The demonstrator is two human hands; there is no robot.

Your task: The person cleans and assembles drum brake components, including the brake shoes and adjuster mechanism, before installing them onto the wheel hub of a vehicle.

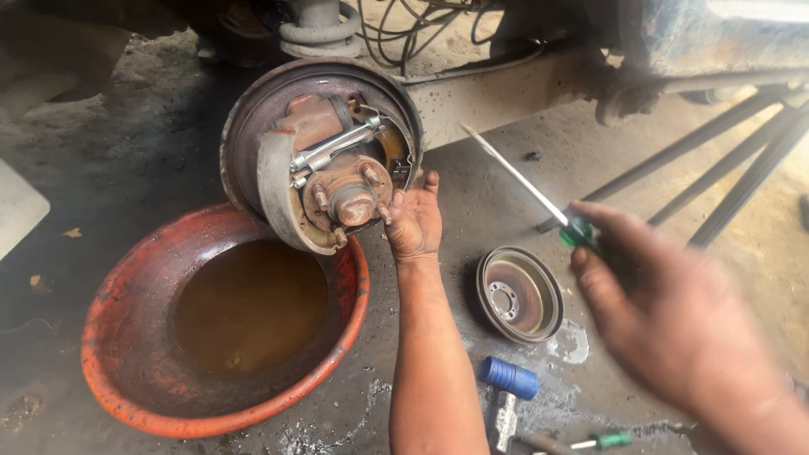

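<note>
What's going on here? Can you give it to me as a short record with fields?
Place: oily concrete floor under a raised vehicle
Left hand: touches the right edge of the brake assembly
Right hand: holds a green-handled screwdriver, tip up, blurred
Below brake: orange basin of brown liquid
On floor: brake drum, blue-handled tool, second green screwdriver

No packages, labels, signs or screens show anywhere in this view of the workshop floor and the vehicle's underside.
</note>
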